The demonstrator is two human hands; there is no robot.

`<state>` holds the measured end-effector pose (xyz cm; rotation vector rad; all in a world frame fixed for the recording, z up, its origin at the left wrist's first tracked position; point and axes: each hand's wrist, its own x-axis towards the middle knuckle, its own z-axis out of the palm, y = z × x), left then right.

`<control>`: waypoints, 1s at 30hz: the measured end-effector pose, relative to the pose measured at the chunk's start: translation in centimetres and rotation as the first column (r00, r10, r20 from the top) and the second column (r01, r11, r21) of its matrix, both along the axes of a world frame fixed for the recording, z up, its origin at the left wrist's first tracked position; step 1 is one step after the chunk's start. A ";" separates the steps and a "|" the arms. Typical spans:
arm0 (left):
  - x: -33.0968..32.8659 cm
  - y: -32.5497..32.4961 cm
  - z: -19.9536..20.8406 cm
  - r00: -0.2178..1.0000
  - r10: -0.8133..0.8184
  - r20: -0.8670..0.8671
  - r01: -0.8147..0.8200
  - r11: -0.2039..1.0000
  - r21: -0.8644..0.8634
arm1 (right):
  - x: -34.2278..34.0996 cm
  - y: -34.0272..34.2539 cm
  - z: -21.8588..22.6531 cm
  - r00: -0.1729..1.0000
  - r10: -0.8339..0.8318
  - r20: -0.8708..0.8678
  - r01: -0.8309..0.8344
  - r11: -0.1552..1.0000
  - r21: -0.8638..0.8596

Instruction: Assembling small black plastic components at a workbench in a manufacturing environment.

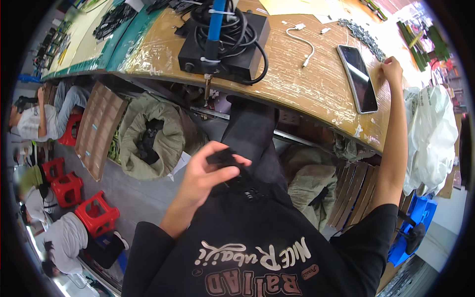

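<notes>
One broad brown wooden workbench with a scuffed, shiny top (297,84) spans the upper view, in front of a person in a black short-sleeved T-shirt (257,222) and dark trousers (247,126). Below its left half stands an open-mouthed grey-green woven sack (178,123); at the far right hangs a crumpled white plastic bag (430,133). On the workbench, a black rectangular box (228,68) carries a loosely coiled black cable (242,24). To the right, a long, narrow scatter of small dark-grey pieces with bright glints (365,35) runs toward the right hand (392,72), and a smartphone with a dark screen and pale frame (357,79) lies flat nearby. That hand's fingers are drawn together at the near end of the scatter; whether they grip a piece cannot be told. The left hand (199,174) hangs above the trousers, thumb and fingers closed around a small matte black piece (221,157). It looks flat and evenly dark, partly covered by the fingers, its outline hard to read against the black clothing. Smallest are several tiny black bits with pale glints (250,194), on the clothing just beside the left hand.
</notes>
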<state>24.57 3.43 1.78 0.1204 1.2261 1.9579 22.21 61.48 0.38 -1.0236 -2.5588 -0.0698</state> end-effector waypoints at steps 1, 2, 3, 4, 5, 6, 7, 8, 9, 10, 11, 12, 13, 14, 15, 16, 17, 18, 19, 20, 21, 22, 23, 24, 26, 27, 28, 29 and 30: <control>0.5 0.4 -0.4 1.000 -0.024 0.015 0.024 0.999 -0.029 | 0.3 -0.7 0.2 1.000 0.006 0.007 -0.006 1.000 -0.004; 0.8 1.2 -0.3 0.999 -0.031 -0.018 0.031 1.000 -0.006 | 0.9 -0.8 0.8 0.992 0.037 -0.118 -0.058 0.981 -0.183; 1.1 1.5 -0.4 0.997 -0.060 -0.051 0.058 0.998 -0.029 | 1.8 -1.0 1.5 0.970 0.043 -0.238 -0.127 0.929 -0.348; 1.4 1.7 -0.5 0.993 -0.083 -0.085 0.078 0.995 -0.057 | 2.4 -2.8 2.4 0.916 0.109 -0.385 -0.257 0.898 -0.357; 1.5 1.7 -0.6 0.995 -0.062 -0.078 0.058 0.997 -0.055 | 2.9 -6.9 4.1 0.875 0.175 -0.452 -0.362 0.857 -0.368; 1.9 1.5 -0.6 0.995 -0.067 -0.075 0.060 0.993 -0.099 | 2.6 -10.9 4.5 0.811 0.246 -0.531 -0.489 0.782 -0.385; 2.1 1.6 -0.7 0.993 -0.097 -0.066 0.088 0.988 -0.127 | 3.4 -14.7 5.4 0.746 0.290 -0.600 -0.586 0.713 -0.384; 2.3 1.7 -0.8 0.995 -0.084 -0.055 0.076 0.989 -0.130 | 4.3 -18.8 6.0 0.727 0.270 -0.631 -0.612 0.672 -0.417; 2.3 2.0 -0.9 0.996 -0.080 -0.048 0.074 0.989 -0.125 | 5.5 -22.2 6.5 0.687 0.279 -0.671 -0.651 0.646 -0.397; 2.4 2.3 -0.8 0.996 -0.083 -0.042 0.077 0.989 -0.123 | 7.0 -24.5 6.4 0.710 0.262 -0.654 -0.621 0.670 -0.407; 2.5 2.7 -1.0 0.995 -0.094 -0.034 0.089 0.989 -0.121 | 8.2 -27.2 6.7 0.679 0.263 -0.686 -0.667 0.610 -0.427; 2.7 2.9 -1.2 1.000 0.013 -0.008 -0.014 0.997 -0.070 | 9.2 -29.0 6.3 0.660 0.297 -0.689 -0.693 0.596 -0.407; 2.8 3.1 -1.3 0.993 0.119 0.023 -0.119 0.993 -0.028 | 10.1 -30.9 6.2 0.641 0.274 -0.717 -0.725 0.522 -0.449; 2.8 3.1 -1.6 0.992 0.120 0.025 -0.119 0.992 -0.031 | 10.8 -32.1 5.6 0.616 0.242 -0.750 -0.764 0.416 -0.494; 2.7 3.2 -2.0 0.986 0.166 -0.004 -0.166 0.986 0.027 | 11.3 -33.1 5.5 0.618 0.180 -0.765 -0.773 0.317 -0.550; 2.6 3.3 -2.2 0.976 0.215 -0.032 -0.212 0.974 0.084 | 11.6 -34.2 5.0 0.604 0.114 -0.789 -0.783 0.271 -0.560; 2.5 3.3 -1.7 0.974 0.221 -0.057 -0.217 0.974 0.064 | 11.9 -34.7 4.4 0.577 0.115 -0.809 -0.808 0.229 -0.543; 2.5 3.3 -1.5 0.974 0.218 -0.057 -0.215 0.975 0.060 | 12.1 -35.2 3.8 0.547 0.116 -0.829 -0.832 0.182 -0.524; 2.5 3.4 -1.5 0.957 0.291 0.008 -0.291 0.951 0.104 | 12.3 -35.8 3.4 0.562 0.084 -0.823 -0.822 0.171 -0.544; 2.5 3.4 -1.4 0.930 0.359 0.076 -0.366 0.919 0.142 | 12.5 -36.3 3.2 0.577 0.053 -0.815 -0.811 0.159 -0.564; 2.5 3.6 -1.2 0.911 0.405 0.080 -0.413 0.897 0.160 | 12.6 -36.6 3.1 0.594 0.046 -0.803 -0.797 0.167 -0.580; 2.5 3.5 -1.1 0.912 0.402 0.082 -0.410 0.899 0.157 | 12.7 -36.9 2.9 0.597 0.042 -0.801 -0.795 0.168 -0.583; 2.5 3.4 -1.1 0.899 0.431 0.079 -0.439 0.885 0.154 | 12.9 -37.1 2.7 0.609 0.036 -0.792 -0.787 0.153 -0.598; 2.5 3.4 -1.1 0.885 0.460 0.076 -0.466 0.872 0.152 | 13.0 -37.2 2.5 0.621 0.031 -0.783 -0.779 0.139 -0.612; 2.4 3.4 -1.2 0.880 0.469 0.075 -0.475 0.866 0.155 | 12.9 -37.4 2.0 0.632 0.011 -0.775 -0.770 0.125 -0.626; 2.3 3.2 -1.3 0.899 0.436 0.041 -0.437 0.887 0.148 | 12.8 -37.4 1.7 0.632 -0.005 -0.775 -0.770 0.111 -0.628; 2.3 3.2 -1.4 0.916 0.402 0.007 -0.399 0.906 0.139 | 12.7 -37.5 1.5 0.631 -0.021 -0.775 -0.771 0.097 -0.630; 2.3 3.2 -1.4 0.917 0.399 0.009 -0.396 0.908 0.138 | 12.8 -37.5 1.4 0.623 -0.017 -0.782 -0.779 0.083 -0.622; 2.3 3.2 -1.4 0.922 0.387 -0.030 -0.378 0.912 0.159 | 12.8 -37.5 1.5 0.625 -0.019 -0.781 -0.777 0.083 -0.624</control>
